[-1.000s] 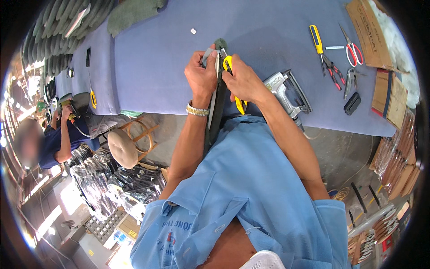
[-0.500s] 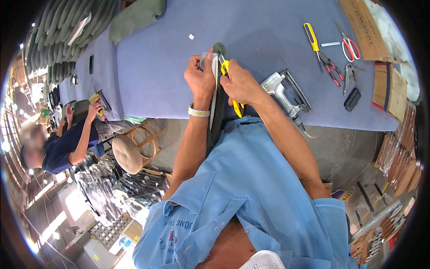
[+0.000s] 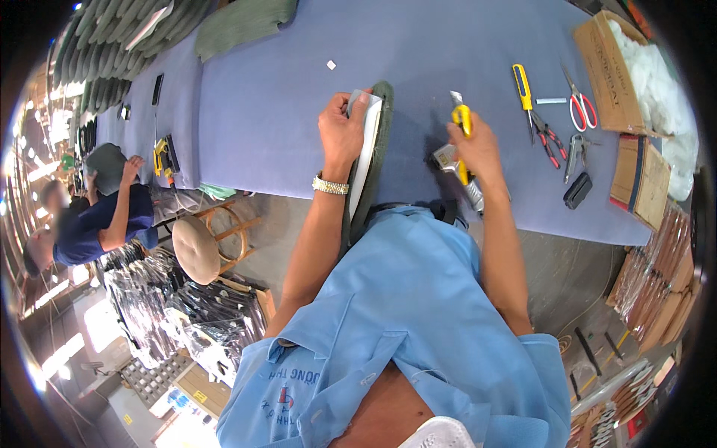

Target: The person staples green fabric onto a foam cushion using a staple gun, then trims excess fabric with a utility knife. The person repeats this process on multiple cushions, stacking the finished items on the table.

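Observation:
My left hand (image 3: 343,131) is closed at the top end of a dark green padded cushion (image 3: 383,119) that stands on its edge against my body. Its fingers pinch a loose grey flap of lining (image 3: 361,98) there, and a white strip runs down the cushion's side. To the right, apart from the cushion, my right hand (image 3: 478,153) grips a yellow utility knife (image 3: 462,119) with its blade pointing away from me. Beneath that hand, partly hidden by it, a silver staple gun (image 3: 447,158) lies on the blue-covered table (image 3: 276,127).
On the right lie a yellow screwdriver (image 3: 521,86), red-handled pliers (image 3: 551,142), scissors (image 3: 582,110) and a black block (image 3: 582,190). A cardboard box (image 3: 605,78) holds white stuffing. Green cushions (image 3: 89,63) are stacked far left. Another person (image 3: 101,216) works at the left.
My right hand has drawn the knife away from the cushion to the right, over the staple gun. The other person has put down a yellow tool and now handles a green cushion.

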Tool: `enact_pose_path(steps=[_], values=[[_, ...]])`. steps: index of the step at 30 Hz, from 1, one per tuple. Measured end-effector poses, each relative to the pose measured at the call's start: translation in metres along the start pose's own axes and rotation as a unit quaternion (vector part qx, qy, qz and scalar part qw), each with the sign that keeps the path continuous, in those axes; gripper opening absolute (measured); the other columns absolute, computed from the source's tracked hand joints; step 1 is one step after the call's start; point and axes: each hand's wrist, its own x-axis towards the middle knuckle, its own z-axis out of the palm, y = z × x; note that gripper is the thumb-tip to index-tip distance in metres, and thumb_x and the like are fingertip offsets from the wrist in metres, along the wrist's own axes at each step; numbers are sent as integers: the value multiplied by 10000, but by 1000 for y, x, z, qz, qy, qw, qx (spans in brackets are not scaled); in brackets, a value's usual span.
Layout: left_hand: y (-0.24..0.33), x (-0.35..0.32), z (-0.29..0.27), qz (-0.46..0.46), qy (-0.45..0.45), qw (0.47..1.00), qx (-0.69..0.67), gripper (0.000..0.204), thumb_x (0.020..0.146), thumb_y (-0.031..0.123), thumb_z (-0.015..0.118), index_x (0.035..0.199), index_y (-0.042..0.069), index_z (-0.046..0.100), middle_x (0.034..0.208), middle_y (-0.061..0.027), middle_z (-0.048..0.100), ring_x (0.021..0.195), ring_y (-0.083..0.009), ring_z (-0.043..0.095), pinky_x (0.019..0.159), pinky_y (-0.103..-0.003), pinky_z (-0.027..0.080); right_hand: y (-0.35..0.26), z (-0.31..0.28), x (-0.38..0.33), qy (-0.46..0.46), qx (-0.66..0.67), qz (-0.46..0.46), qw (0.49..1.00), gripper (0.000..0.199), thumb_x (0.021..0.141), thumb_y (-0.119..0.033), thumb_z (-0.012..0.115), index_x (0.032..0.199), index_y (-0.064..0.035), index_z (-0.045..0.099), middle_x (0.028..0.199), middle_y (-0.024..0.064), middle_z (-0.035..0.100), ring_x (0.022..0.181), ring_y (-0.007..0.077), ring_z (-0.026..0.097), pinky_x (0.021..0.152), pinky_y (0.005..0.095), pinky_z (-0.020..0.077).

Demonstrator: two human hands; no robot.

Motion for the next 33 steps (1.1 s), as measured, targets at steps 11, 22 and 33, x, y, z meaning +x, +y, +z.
enact_pose_path(steps=[11, 22, 33], values=[[14, -16, -2, 20, -4, 998, -60, 347, 1018, 79, 638, 1346, -33, 622, 1262, -155, 724, 1076, -165, 708, 919, -318, 587, -56, 4, 18, -48, -51, -365, 928, 536, 915, -351, 770, 1391, -134, 654, 1477, 182, 586, 1371, 377, 537, 1074, 438, 486], [22, -56, -26, 208, -54, 953, 212, 516, 873, 259, 825, 1339, 111, 658, 1211, -194, 718, 1021, -325, 729, 816, -401, 599, -81, 32, 56, -190, -112, -347, 911, 239, 911, -260, 777, 965, -37, 707, 1194, 111, 737, 981, 298, 686, 784, 390, 518], [8, -3, -2, 145, -129, 954, 229, 375, 901, 302, 750, 1160, 91, 581, 727, -181, 671, 660, -403, 684, 631, -502, 534, -82, 26, 80, -226, -120, -288, 923, 268, 890, -279, 795, 884, -26, 706, 865, 59, 678, 720, 205, 567, 665, 368, 445]])
